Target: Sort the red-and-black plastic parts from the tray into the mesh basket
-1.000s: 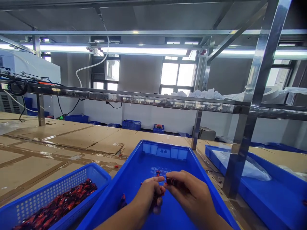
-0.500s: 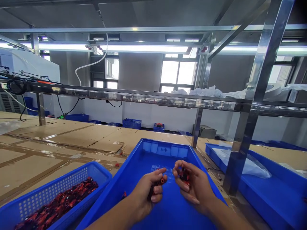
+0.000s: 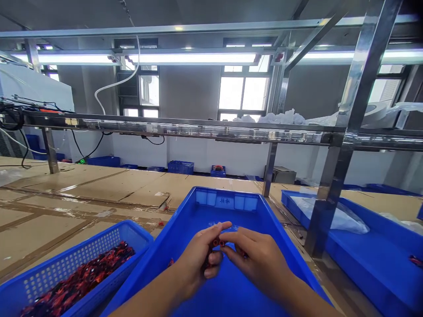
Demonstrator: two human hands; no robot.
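— Cardboard-covered workbench [image 3: 99,187] under steel racking [image 3: 360,88]: where is the part?
— Small red-and-black tubular piece [image 3: 219,242] sits pinched between the fingertips of both hands, above a blue plastic tray [image 3: 228,193]; left hand [image 3: 194,259] and right hand [image 3: 254,259] are curled, gripping, neither released.
— Handling?
— Appears light and fairly stiff, easily dropped; best held by its narrow body. Similar pieces lie heaped in a blue perforated basket [image 3: 76,259] at lower left
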